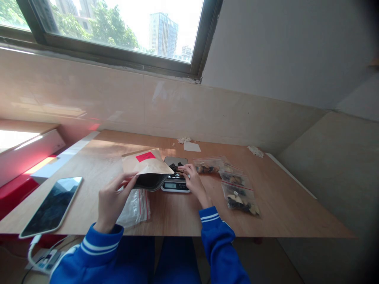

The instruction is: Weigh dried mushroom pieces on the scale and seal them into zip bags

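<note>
My left hand point(114, 197) pinches the edge of a tan paper pouch point(158, 161) with a red label. The pouch is tilted, its dark open mouth facing me and its right corner over the kitchen scale point(175, 190). Over the scale's plate, my right hand point(192, 179) has its fingers closed around dark dried pieces point(177, 167), which look like dried fungus. More of these dark pieces lie on the plate, partly hidden by my fingers and the pouch. The scale's display faces me, but its digits are too small to read.
See-through zip bags point(240, 197) with dark and pale dried pieces lie to the right. Flat plastic zip bags point(134, 209) lie below the pouch. A tablet point(53, 205) with a white cable rests at the left edge. A white paper point(192, 146) lies near the wall.
</note>
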`<control>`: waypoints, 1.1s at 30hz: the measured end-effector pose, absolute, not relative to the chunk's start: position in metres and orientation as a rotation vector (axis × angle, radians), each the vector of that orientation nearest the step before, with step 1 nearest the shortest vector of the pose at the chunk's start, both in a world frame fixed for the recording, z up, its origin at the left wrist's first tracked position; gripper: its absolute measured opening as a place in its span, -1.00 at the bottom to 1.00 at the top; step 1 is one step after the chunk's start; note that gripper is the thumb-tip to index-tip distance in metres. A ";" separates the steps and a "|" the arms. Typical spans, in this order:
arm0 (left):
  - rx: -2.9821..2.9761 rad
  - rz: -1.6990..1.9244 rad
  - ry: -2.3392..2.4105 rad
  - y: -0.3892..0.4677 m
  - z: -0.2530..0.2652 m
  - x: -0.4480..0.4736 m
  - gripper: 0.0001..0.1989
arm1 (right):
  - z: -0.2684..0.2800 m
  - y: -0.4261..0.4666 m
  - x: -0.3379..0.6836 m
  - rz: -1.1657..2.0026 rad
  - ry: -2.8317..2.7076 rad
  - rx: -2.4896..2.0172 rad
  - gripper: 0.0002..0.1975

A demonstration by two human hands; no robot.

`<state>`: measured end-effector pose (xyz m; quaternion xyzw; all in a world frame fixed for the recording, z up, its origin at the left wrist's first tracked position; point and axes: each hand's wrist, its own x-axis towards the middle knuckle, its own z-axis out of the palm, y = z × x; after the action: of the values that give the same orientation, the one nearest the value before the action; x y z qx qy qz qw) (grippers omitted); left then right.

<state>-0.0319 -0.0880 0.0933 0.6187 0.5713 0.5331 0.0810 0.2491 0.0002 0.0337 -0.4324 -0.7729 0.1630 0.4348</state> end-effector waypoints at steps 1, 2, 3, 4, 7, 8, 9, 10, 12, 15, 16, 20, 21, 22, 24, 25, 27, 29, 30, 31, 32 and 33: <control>1.851 1.593 1.706 -0.088 0.093 -0.032 -0.75 | 0.033 0.000 0.250 0.399 -1.906 -1.070 -0.62; 1.850 1.594 1.704 -0.088 0.094 -0.032 -0.75 | 0.032 0.000 0.250 0.390 -1.888 -1.064 -0.64; 1.851 1.593 1.702 -0.088 0.094 -0.032 -0.75 | 0.030 0.000 0.251 0.379 -1.871 -1.060 -0.66; 1.849 1.594 1.701 -0.089 0.093 -0.032 -0.75 | 0.029 0.000 0.252 0.365 -1.859 -1.060 -0.68; 1.850 1.590 1.703 -0.088 0.093 -0.032 -0.74 | 0.026 -0.001 0.254 0.274 -1.850 -1.109 -0.75; 1.853 1.587 1.706 -0.088 0.093 -0.032 -0.73 | 0.025 -0.002 0.254 0.238 -1.862 -1.132 -0.77; 1.855 1.584 1.709 -0.089 0.093 -0.032 -0.72 | 0.025 -0.002 0.255 0.208 -1.879 -1.151 -0.79; 1.857 1.581 1.710 -0.089 0.093 -0.032 -0.72 | 0.024 -0.002 0.255 0.191 -1.901 -1.160 -0.80; 1.858 1.582 1.711 -0.089 0.094 -0.031 -0.71 | 0.023 -0.003 0.255 0.201 -1.942 -1.154 -0.81; 1.857 1.589 1.718 -0.089 0.097 -0.030 -0.72 | 0.023 -0.006 0.254 0.272 -1.948 -1.124 -0.81; 1.859 1.590 1.722 -0.089 0.097 -0.030 -0.72 | 0.024 -0.008 0.253 0.295 -1.930 -1.112 -0.81; 1.866 1.593 1.721 -0.089 0.098 -0.030 -0.71 | 0.030 -0.009 0.250 0.306 -1.771 -1.117 -0.84; 1.863 1.594 1.720 -0.090 0.097 -0.030 -0.71 | 0.031 -0.005 0.251 0.287 -1.698 -1.151 -0.85; 1.858 1.594 1.719 -0.090 0.097 -0.030 -0.72 | 0.032 0.000 0.252 0.274 -1.610 -1.199 -0.84; 1.849 1.591 1.722 -0.090 0.097 -0.030 -0.73 | 0.032 0.017 0.256 0.282 -1.423 -1.324 -0.81; 1.847 1.588 1.727 -0.090 0.097 -0.030 -0.74 | 0.032 0.027 0.258 0.303 -1.354 -1.391 -0.80; 1.848 1.584 1.740 -0.090 0.097 -0.029 -0.75 | 0.032 0.047 0.262 0.346 -1.317 -1.504 -0.77; 1.847 1.584 1.747 -0.089 0.098 -0.030 -0.75 | 0.031 0.062 0.263 0.364 -1.362 -1.560 -0.76; 1.843 1.587 1.747 -0.089 0.098 -0.030 -0.74 | 0.031 0.067 0.262 0.371 -1.394 -1.565 -0.78; 1.837 1.590 1.747 -0.089 0.098 -0.030 -0.74 | 0.031 0.069 0.260 0.380 -1.424 -1.563 -0.80; 1.831 1.593 1.749 -0.089 0.099 -0.030 -0.73 | 0.032 0.070 0.258 0.390 -1.454 -1.555 -0.83; 1.826 1.592 1.750 -0.089 0.099 -0.030 -0.73 | 0.032 0.070 0.256 0.398 -1.484 -1.550 -0.85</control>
<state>-0.0300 -0.0888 0.0991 0.6091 0.5839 0.5313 0.0764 0.2559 0.0703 0.0319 -0.6300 -0.6033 0.1619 0.4614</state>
